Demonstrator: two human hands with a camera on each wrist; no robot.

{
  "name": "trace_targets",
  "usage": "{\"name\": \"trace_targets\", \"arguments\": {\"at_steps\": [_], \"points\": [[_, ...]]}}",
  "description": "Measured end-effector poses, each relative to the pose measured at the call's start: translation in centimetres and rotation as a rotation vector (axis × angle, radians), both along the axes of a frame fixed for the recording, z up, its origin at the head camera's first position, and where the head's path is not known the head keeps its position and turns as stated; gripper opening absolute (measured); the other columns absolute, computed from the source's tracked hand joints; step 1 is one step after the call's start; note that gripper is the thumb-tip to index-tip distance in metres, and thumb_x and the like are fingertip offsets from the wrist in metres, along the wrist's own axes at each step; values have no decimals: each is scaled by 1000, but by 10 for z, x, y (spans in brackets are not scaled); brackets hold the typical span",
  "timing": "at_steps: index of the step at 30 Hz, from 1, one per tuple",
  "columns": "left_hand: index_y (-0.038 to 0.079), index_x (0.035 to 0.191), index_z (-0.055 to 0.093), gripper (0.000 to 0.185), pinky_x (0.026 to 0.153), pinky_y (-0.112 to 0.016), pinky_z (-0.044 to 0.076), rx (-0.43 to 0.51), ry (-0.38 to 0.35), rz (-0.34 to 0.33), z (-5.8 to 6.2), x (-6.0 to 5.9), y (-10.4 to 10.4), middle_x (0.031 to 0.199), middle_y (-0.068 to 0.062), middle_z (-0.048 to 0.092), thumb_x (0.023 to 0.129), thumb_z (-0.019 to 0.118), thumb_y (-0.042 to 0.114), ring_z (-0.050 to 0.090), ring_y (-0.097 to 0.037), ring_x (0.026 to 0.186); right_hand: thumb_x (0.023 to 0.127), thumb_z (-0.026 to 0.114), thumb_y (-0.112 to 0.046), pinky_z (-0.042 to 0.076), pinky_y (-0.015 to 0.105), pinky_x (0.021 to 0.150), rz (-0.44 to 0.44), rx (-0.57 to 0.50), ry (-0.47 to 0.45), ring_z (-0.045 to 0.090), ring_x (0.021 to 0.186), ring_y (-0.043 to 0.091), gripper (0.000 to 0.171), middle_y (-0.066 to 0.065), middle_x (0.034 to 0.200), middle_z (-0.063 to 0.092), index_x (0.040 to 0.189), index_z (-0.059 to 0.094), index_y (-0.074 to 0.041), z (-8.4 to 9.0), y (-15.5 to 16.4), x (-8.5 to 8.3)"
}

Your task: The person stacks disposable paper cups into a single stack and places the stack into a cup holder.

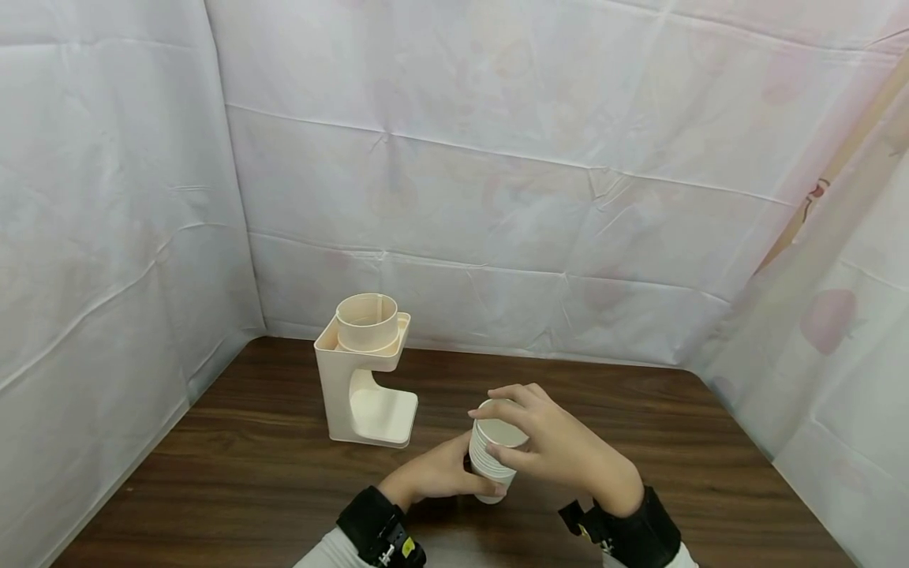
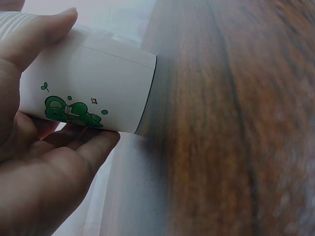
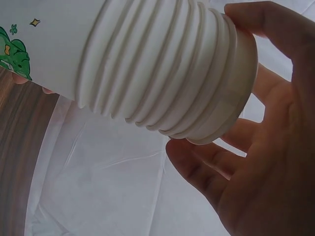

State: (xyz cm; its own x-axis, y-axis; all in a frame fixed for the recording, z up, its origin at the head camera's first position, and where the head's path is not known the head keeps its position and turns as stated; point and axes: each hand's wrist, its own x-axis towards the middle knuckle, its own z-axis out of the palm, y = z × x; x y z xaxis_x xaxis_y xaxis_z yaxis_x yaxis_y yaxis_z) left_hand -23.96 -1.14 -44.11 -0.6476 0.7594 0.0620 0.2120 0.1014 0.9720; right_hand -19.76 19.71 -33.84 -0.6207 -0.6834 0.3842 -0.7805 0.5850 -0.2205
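A stack of nested white paper cups (image 1: 490,454) stands tilted, mouth up, close over the table in the head view. My left hand (image 1: 442,475) grips its lower part from the left, thumb across the near side. In the left wrist view, the bottom cup (image 2: 106,73) carries a green cartoon print. From the right, my right hand (image 1: 543,438) holds the top paper cup (image 3: 229,93) at the rim, thumb on one side and fingertips (image 3: 179,152) on the other. That cup's rim sits a little apart from the several stacked rims below it.
A cream plastic stand (image 1: 337,390) with a round cup-shaped holder (image 1: 367,323) on top is at the back left of the dark wood table (image 1: 248,457). White sheeting (image 1: 497,197) hangs behind and along both sides.
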Motion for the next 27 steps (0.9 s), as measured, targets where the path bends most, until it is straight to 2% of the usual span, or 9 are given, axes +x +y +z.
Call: {"name": "trace_targets", "arguments": {"at_steps": [6,12,27], "points": [[11,146,39,72,93,-33,47,-3,19,1,0,0,0,124,5,59,87,80,23,59,-13,110,97,69,-31,50,42,90,10,15,-51,47,125,19,38,1,137,52,134,60,-34,-2,1,-1],[14,144,41,70,94,-33,46,-4,18,16,2,1,-1,122,6,59,86,80,18,59,-13,110,98,68,-35,51,41,90,11,15,-63,47,124,19,38,0,138,51,135,59,-34,-4,2,-1],[18,142,42,69,94,-32,46,-12,33,22,1,2,-1,123,5,59,85,80,21,59,-12,110,92,69,-51,52,35,88,-44,16,-142,48,126,17,60,-2,143,47,145,50,-30,-8,6,-2]]}}
